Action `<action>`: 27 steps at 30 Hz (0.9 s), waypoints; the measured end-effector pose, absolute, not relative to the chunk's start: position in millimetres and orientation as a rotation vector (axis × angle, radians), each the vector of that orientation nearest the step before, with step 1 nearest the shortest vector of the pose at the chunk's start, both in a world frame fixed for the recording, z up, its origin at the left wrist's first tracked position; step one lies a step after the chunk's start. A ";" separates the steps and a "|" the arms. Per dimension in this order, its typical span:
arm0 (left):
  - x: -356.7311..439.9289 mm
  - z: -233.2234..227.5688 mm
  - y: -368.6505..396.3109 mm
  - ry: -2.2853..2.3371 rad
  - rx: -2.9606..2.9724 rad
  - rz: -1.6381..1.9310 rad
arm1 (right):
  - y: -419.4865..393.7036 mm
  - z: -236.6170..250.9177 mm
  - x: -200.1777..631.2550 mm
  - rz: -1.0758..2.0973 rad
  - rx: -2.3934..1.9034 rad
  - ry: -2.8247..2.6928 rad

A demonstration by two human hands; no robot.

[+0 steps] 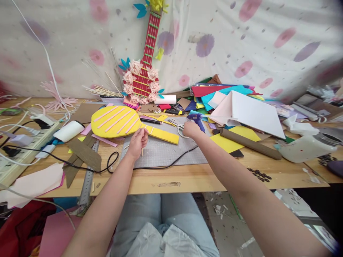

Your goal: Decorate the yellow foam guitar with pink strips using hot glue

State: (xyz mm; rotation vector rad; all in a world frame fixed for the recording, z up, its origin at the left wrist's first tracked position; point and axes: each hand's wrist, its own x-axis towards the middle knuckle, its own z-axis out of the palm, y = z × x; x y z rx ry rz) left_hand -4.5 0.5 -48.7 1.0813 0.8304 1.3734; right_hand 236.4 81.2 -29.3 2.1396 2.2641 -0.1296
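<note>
My left hand (138,142) is closed in a pinch on a short thin wooden stick (142,151), whose end shows below the fingers. Just behind it lies a yellow guitar-shaped cutout (115,121) with pink strips across its body and a plain yellow neck (164,135). My right hand (191,129) is curled over the handles of metal scissors (177,124), blades pointing left; its fingertips are partly hidden. Close behind that hand stands a blue glue gun (197,121). A grey cutting mat (163,153) lies under the neck and near both hands.
A red toy guitar with paper flowers (142,80) leans on the curtain. Coloured sheets (227,92), a white board (257,112) and a brown roll (250,144) fill the right. A power strip (37,137), a black cable (166,166) and a steel ruler (87,182) lie left and front.
</note>
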 end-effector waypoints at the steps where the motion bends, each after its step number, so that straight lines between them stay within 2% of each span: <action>1: -3.7 -46.4 1.5 0.846 1.107 1.348 | 82.0 -31.3 235.6 -0.127 2.103 2.262; 6: -7.5 -26.5 11.1 1.001 1.298 1.212 | 85.5 -31.7 226.3 -0.113 2.059 2.257; 10: -25.9 -4.1 20.8 1.159 1.334 1.247 | 85.6 -17.9 228.0 -0.146 2.068 2.165; 16: -59.8 13.6 30.3 1.330 1.266 1.240 | 77.3 8.4 250.3 -0.314 2.140 2.069; 23: -58.5 10.5 19.0 1.173 1.425 0.842 | 47.1 9.4 227.2 -0.387 2.309 2.501; 27: -53.5 -2.0 14.5 1.255 1.670 0.913 | 29.8 0.0 191.9 -0.552 1.973 2.933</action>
